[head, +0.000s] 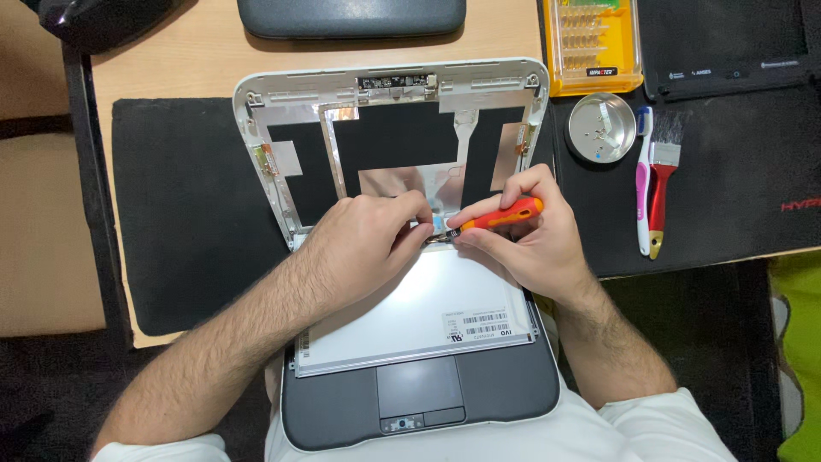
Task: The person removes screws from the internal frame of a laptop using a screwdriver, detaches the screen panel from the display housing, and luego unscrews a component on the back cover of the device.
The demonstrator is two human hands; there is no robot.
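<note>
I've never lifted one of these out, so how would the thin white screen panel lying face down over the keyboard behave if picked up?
The thin white screen panel is wide and flat, so it probably flexes and may crack if twisted. It looks light for its area. The left hand and right hand work at its top edge, so it may be tethered there.

Face-down on the laptop base (505, 385): a flat, pale grey rectangular screen panel (410, 312). Near the panel's lower right corner: a small white rectangular label (477, 326) with black bars. Beyond the panel: the empty white lid shell (256, 128). Right of that shell: a yellow, clear-lidded bit case (593, 43).
</note>
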